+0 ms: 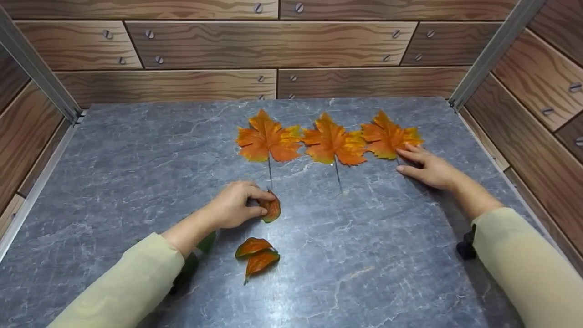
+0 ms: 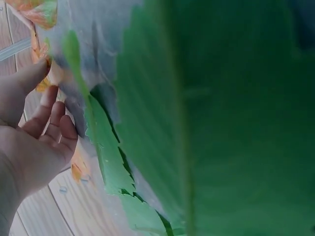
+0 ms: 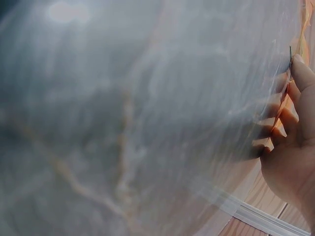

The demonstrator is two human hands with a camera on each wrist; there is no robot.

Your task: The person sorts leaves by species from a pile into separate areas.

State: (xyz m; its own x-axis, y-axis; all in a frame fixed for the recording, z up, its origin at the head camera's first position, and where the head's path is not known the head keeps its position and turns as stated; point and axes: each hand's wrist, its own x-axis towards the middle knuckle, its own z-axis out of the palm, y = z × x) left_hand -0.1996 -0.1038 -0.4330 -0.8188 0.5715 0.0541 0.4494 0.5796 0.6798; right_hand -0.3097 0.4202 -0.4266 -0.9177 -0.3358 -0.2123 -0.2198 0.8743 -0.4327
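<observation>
My left hand [image 1: 234, 205] pinches a small oval leaf [image 1: 273, 212], orange-brown with a green edge, between thumb and fingers; the leaf lies low over the table, just below the stem of an orange maple leaf [image 1: 266, 139]. A second maple leaf [image 1: 334, 141] lies in the middle of the row, its stem pointing toward me. On the right-hand maple leaf [image 1: 385, 135], my right hand [image 1: 430, 168] rests its outstretched fingers at the lower edge, with the thumb beside the stem. Two more small oval leaves [image 1: 260, 256] lie overlapping nearer to me.
Green leaves [image 2: 106, 152] lie on the table near my left wrist, mostly hidden by the forearm in the head view. The table [image 1: 364, 255] has a grey marbled top. Wood-patterned panels [image 1: 273, 45] enclose it at the back and sides.
</observation>
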